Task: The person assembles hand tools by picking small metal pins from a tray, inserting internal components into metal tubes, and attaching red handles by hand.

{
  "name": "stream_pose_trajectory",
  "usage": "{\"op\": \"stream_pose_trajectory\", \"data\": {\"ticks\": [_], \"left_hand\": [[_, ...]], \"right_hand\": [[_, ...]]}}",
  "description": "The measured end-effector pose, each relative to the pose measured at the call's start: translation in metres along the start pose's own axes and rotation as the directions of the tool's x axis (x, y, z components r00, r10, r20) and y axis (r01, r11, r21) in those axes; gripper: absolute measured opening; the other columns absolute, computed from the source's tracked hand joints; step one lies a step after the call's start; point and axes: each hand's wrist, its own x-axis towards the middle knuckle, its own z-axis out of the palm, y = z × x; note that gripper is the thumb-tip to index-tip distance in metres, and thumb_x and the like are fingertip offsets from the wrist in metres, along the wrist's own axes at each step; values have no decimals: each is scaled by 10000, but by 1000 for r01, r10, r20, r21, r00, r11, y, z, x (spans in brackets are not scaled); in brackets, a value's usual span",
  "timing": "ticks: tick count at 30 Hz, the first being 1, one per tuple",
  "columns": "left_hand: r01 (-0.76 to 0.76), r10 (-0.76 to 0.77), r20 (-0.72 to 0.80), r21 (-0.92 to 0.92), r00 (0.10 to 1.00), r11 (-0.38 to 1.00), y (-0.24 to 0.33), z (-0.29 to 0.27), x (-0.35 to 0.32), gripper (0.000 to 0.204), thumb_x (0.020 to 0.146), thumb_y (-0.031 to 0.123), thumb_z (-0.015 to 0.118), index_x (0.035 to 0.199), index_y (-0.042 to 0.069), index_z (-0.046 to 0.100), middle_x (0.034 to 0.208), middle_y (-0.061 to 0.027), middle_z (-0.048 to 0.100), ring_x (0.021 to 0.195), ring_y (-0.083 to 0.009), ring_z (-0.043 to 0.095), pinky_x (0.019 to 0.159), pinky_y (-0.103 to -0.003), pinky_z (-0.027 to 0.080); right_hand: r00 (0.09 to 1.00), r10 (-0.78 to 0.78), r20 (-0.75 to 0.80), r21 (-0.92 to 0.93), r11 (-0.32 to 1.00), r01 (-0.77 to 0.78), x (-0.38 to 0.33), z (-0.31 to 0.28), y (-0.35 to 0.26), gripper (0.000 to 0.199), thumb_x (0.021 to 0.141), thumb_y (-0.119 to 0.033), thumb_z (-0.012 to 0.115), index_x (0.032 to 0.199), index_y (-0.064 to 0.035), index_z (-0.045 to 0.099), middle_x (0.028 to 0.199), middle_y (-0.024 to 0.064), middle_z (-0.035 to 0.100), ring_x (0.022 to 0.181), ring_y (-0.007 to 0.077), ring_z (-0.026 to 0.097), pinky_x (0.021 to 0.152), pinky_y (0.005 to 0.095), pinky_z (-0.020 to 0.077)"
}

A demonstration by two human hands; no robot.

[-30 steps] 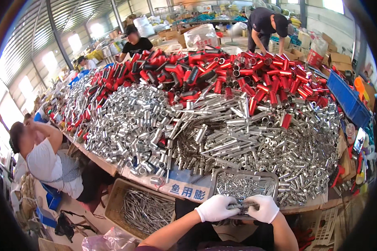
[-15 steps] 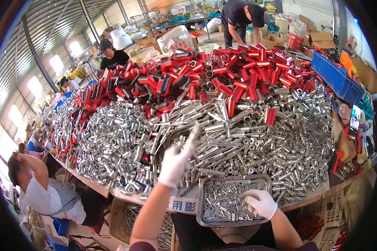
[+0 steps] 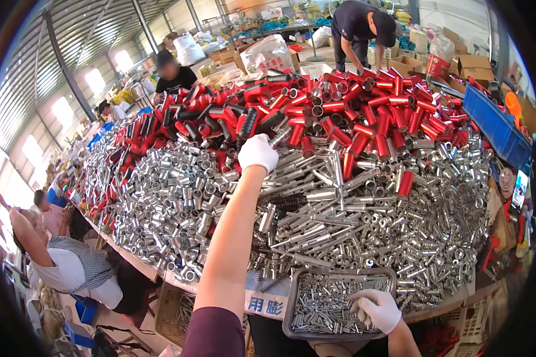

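My left hand [image 3: 258, 153], in a white glove, reaches far over the heap with its fingers closed round a silvery metal tube [image 3: 280, 137]. The tube's free end points to the upper right, beside black-and-red grips [image 3: 248, 122]. Just below my right hand [image 3: 377, 311], also gloved, lies a dark tray [image 3: 290, 309] of small metal pins [image 3: 324, 297]. The right fingers are curled together at the pins; whatever they hold is hidden. Loose silver sleeves [image 3: 161, 184] lie left of my left forearm, and long metal rods [image 3: 315, 223] lie to its right.
Red tubes [image 3: 363, 134] are piled at the back. A blue bin [image 3: 494, 128] and a phone [image 3: 519, 190] stand at the right edge. One person [image 3: 363, 30] bends over behind the heap, another [image 3: 175, 77] is at the back left, and a third [image 3: 71, 268] sits at the left.
My left hand has moved up and away across the heap, the metal tube still in it. The view has shifted slightly. My right hand stays at the tray.
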Motion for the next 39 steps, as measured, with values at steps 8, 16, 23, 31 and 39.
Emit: {"op": "stream_pose_trajectory", "data": {"ticks": [8, 16, 23, 31, 39], "left_hand": [[-104, 154, 36, -589, 987, 801, 17, -17, 17, 439, 706, 359, 790, 901, -21, 689, 722, -72, 653, 646, -128, 596, 632, -294, 474], [259, -517, -341, -577, 785, 774, -125, 7, 111, 296, 766, 227, 612, 924, -16, 672, 905, -243, 700, 895, -392, 684, 818, -450, 521], [406, -549, -99, -567, 830, 717, -170, 67, 141, 259, 765, 71, 527, 971, -25, 653, 890, -206, 670, 825, -323, 660, 727, -401, 508], [449, -429, 153, -458, 890, 767, -166, 57, 152, 121, 789, 53, 543, 839, 10, 644, 710, -124, 628, 578, -245, 591, 540, -368, 457], [420, -322, 285, -745, 903, 518, -152, 15, 105, 191, 826, 255, 745, 799, 101, 634, 590, 6, 523, 409, -100, 400, 375, -270, 291]], "right_hand": [[999, 21, -35, 21, 1000, -21, 0, 2, -7, 288, 911, -56, 476, 1091, 66, 666, 826, 108, 686, 581, 83, 583, 475, 210, 463], [997, 5, -74, 26, 1000, -3, 3, 5, -10, 283, 893, -40, 473, 1061, 96, 655, 810, 142, 688, 566, 114, 592, 477, 224, 482], [997, 54, -53, 71, 996, -51, 2, 5, -17, 254, 971, -64, 449, 1088, 16, 659, 800, 27, 661, 520, 28, 502, 453, 174, 382], [996, 39, -83, 108, 994, -30, 2, 5, -14, 244, 976, -97, 468, 1053, 23, 666, 814, 42, 657, 543, 55, 532, 456, 184, 407], [993, 44, -113, 73, 997, -36, 4, 5, -11, 280, 896, -35, 454, 1039, 91, 660, 778, 135, 676, 540, 121, 585, 454, 230, 470]]}}
